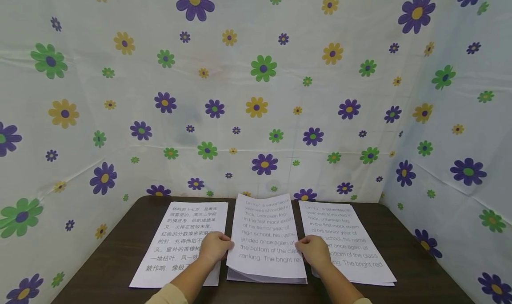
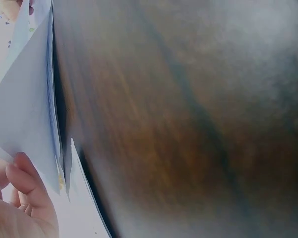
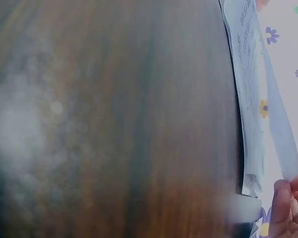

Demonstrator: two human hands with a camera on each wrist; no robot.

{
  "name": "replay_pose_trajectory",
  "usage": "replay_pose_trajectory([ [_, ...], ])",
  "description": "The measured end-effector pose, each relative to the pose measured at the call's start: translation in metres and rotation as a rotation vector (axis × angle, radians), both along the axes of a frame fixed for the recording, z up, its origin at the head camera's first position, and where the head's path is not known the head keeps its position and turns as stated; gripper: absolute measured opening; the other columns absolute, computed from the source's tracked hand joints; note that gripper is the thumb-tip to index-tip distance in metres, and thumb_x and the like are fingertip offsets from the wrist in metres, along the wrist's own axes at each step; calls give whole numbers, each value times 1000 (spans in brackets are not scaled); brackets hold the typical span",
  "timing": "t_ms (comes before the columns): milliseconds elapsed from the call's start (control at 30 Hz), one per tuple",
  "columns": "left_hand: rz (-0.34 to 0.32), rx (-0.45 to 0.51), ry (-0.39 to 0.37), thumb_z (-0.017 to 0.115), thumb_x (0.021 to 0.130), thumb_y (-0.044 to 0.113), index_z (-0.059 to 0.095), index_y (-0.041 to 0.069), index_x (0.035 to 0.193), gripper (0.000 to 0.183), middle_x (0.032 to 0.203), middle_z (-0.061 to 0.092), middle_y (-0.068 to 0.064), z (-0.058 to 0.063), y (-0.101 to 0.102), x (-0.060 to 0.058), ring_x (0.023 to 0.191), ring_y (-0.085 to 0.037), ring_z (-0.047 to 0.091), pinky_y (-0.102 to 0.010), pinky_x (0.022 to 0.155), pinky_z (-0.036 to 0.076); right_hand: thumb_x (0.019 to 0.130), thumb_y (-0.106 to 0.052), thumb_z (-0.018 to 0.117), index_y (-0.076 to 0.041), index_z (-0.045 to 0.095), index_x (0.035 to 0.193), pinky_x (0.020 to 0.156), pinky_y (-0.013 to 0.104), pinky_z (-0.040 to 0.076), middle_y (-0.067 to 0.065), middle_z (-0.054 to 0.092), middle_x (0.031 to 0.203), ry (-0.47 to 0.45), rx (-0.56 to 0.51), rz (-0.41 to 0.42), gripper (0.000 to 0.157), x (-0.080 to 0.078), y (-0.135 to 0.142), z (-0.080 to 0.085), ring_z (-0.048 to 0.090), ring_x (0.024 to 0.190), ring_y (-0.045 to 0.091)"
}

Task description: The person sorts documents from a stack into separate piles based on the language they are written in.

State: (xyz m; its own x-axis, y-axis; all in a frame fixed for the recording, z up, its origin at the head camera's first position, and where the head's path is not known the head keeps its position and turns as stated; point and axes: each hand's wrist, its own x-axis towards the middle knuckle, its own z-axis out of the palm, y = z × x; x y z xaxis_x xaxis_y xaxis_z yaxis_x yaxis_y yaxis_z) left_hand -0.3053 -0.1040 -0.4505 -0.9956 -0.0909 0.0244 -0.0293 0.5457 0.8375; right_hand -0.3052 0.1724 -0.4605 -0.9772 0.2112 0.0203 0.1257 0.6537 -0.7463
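A printed sheet of paper (image 1: 266, 237) with English text is held by its two side edges, its lower end lifted over the middle pile of paper (image 1: 256, 278). My left hand (image 1: 215, 247) pinches the left edge between thumb and fingers. On the other side, my right hand (image 1: 315, 251) pinches the right edge. In the left wrist view the lifted sheet (image 2: 20, 109) shows its plain underside beside the left hand (image 2: 27, 203). The right wrist view catches the sheet (image 3: 282, 131) edge-on, gripped by the right hand (image 3: 290, 210).
Left of the middle pile lies a sheet with Chinese text (image 1: 180, 242), partly under my left forearm. A pile with English text (image 1: 352, 246) lies to the right, partly behind my right hand. All rest on a dark brown table (image 1: 108, 255); a flowered curtain (image 1: 224, 82) hangs behind.
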Motion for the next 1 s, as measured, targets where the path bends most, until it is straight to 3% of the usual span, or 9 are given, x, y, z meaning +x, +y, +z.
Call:
replay_pose_trajectory([
  [200,21,11,5,62,70,16,64,3,74,14,69,59,-5,0,-1,1,53,-12,53,-23,46,45,76,-23,59,-8,63,76,44,22,41,1,54,55,22,-10,6,16,-1,1,-2,48,46,12],
  [467,58,-16,-10,63,68,20,64,6,71,14,68,59,-4,3,-1,2,61,-14,49,-23,49,37,77,-24,58,-7,64,79,42,23,40,1,53,53,29,-37,-4,19,-1,2,-1,47,45,11],
  [800,33,128,-69,63,70,21,64,4,78,19,68,58,-5,0,-1,0,58,-15,54,-24,48,42,78,-27,58,-4,63,91,50,24,44,3,59,72,-10,-150,-33,27,-2,7,0,52,57,12],
  [1000,10,218,-55,63,72,20,63,3,82,21,71,59,-6,5,6,2,56,-14,56,-27,52,47,81,-25,54,-1,61,96,51,23,46,6,61,78,12,-216,-32,30,-2,16,5,55,61,12],
])
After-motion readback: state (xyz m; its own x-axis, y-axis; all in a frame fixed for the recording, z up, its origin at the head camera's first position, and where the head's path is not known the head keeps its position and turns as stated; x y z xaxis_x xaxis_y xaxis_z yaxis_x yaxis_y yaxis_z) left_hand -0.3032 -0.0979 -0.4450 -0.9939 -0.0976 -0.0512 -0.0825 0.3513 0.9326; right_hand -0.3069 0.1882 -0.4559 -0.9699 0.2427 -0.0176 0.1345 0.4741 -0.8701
